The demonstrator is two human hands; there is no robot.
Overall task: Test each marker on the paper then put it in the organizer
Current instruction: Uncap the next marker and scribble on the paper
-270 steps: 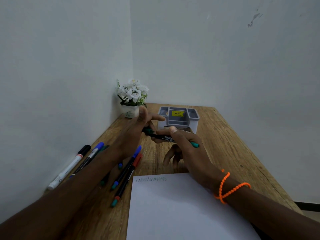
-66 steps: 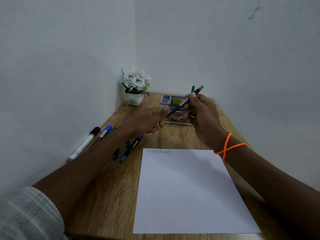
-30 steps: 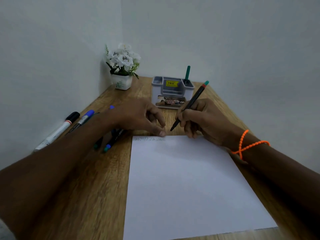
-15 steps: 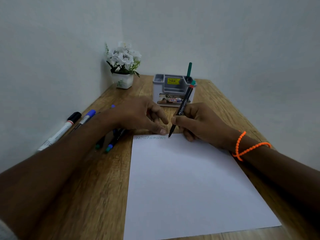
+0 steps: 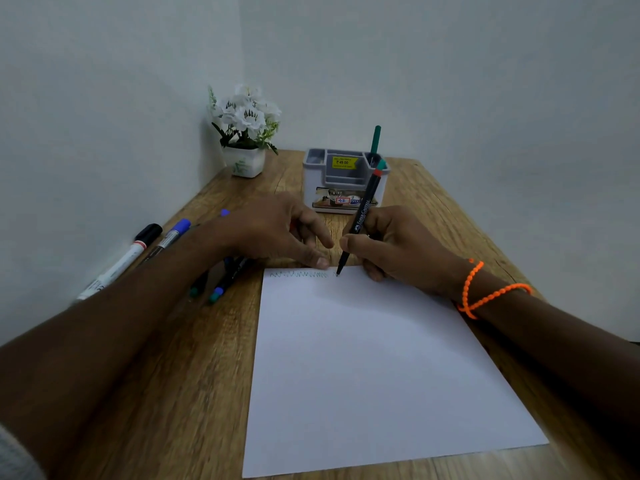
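Two bare forearms, orange beaded bracelet (image 5: pixel 485 296) looped twice and crossing on the right wrist, edge of a pale textured sleeve (image 5: pixel 15 459) at the left elbow

Wooden table (image 5: pixel 194 393) set in a corner, pale walls (image 5: pixel 104 116) on left & far side. Far-left corner: small white pot (image 5: pixel 244 161) w/ white flowers (image 5: pixel 247 110) & green leaves, just beside the left wall.

Right hand (image 5: pixel 391 247) curled in a grip, left hand (image 5: pixel 273 233) pressing flat.
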